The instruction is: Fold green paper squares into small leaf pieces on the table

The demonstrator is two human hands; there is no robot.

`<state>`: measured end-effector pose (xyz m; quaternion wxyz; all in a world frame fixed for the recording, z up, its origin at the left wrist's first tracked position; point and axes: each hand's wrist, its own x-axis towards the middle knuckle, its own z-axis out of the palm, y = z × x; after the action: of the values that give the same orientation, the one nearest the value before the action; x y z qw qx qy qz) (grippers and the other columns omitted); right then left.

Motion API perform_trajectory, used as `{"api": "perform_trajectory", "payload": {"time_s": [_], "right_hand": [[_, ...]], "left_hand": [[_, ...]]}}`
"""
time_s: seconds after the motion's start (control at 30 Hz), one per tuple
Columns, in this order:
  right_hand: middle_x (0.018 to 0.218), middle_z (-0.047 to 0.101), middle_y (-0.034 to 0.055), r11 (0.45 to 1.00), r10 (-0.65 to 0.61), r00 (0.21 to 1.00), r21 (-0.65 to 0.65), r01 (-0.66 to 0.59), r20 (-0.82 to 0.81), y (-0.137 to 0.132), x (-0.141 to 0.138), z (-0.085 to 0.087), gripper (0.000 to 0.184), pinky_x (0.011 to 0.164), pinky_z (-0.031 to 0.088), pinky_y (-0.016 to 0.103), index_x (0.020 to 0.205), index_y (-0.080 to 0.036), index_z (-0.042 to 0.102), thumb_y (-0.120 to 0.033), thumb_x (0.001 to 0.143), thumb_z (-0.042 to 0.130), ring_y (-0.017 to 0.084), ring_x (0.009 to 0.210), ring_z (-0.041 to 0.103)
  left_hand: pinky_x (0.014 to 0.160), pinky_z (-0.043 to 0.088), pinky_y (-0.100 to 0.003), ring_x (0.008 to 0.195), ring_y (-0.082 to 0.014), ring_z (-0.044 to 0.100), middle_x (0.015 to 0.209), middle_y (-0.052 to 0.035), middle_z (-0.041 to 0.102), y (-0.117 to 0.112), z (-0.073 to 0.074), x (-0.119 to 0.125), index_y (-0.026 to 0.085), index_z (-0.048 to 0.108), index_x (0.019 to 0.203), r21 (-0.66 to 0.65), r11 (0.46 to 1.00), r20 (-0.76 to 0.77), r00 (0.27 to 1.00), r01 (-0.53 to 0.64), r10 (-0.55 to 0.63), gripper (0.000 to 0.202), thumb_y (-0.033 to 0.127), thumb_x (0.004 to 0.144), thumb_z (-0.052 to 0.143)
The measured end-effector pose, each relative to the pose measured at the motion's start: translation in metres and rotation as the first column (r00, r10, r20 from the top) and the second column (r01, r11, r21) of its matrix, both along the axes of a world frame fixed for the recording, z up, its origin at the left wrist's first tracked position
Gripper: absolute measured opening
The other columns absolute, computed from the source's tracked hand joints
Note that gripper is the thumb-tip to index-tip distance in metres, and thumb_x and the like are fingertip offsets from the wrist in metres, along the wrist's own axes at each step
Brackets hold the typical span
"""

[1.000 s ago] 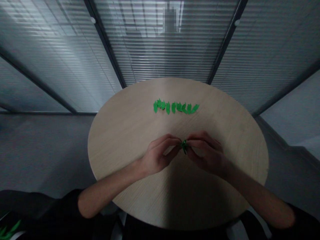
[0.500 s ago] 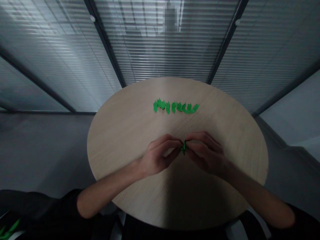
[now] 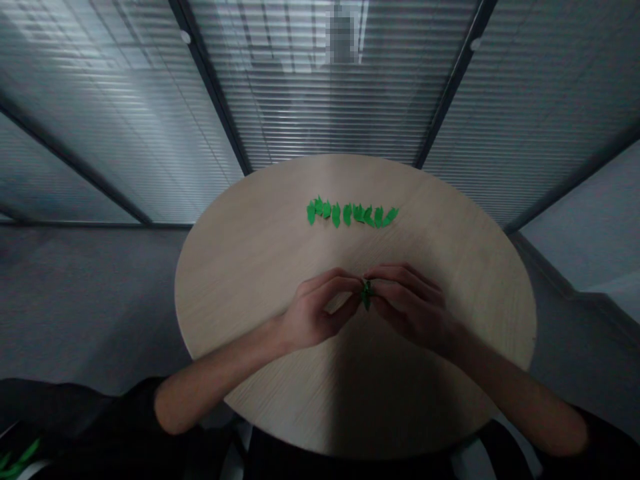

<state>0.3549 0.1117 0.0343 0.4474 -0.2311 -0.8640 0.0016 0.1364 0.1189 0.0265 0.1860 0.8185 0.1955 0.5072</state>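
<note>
Between my fingertips, above the near half of the table, is a small green folded leaf-shaped piece (image 3: 367, 295). My left hand (image 3: 323, 307) pinches it from the left with thumb and fingers. From the right, my right hand (image 3: 413, 303) closes its fingertips on the same piece, partly covering it. Farther back, several similar green leaf-shaped pieces (image 3: 336, 215) lie in a row on the wood. Their exact folds are too small to make out.
The oval light-wood table (image 3: 240, 267) stands close to glass partitions with blinds (image 3: 330, 113). More green strips (image 3: 23, 457) show at the lower left corner, beside a dark sleeve. Dark shadow falls across the table's near side.
The fingers of my right hand have shifted slightly left over the green piece, and the piece has turned a little. The row at the back has not moved.
</note>
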Motion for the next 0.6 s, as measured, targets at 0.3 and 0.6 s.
{"api": "perform_trajectory", "payload": {"time_s": [0.3, 0.6], "right_hand": [[0.1, 0.069, 0.0072, 0.998, -0.053, 0.998, 0.034, 0.052, 0.038, -0.0006, 0.0019, -0.0012, 0.017, 0.077, 0.059, 0.035, 0.111, -0.025, 0.061, -0.014, 0.098, 0.061, 0.02, 0.087, 0.065], [0.087, 0.069, 0.0029, 0.997, -0.075, 0.997, -0.003, 0.075, -0.028, 0.0008, -0.0043, -0.0038, 0.017, 0.07, 0.055, 0.031, 0.106, -0.025, 0.062, -0.013, 0.095, 0.065, 0.018, 0.077, 0.063]], "left_hand": [[0.07, 0.062, -0.025, 0.08, -0.0152, 0.074, 0.091, -0.0086, 0.075, 0.0, 0.0001, 0.0013, 0.014, 0.066, 0.105, -0.024, 1.0, 0.01, 1.0, 0.0, 0.0, 0.013, 0.007, 0.093, 0.067], [0.069, 0.062, -0.029, 0.078, -0.017, 0.073, 0.088, -0.0095, 0.075, -0.0023, 0.0046, 0.0005, 0.014, 0.067, 0.104, -0.093, 0.996, -0.023, 1.0, 0.004, -0.006, 0.015, 0.007, 0.091, 0.062]]}}
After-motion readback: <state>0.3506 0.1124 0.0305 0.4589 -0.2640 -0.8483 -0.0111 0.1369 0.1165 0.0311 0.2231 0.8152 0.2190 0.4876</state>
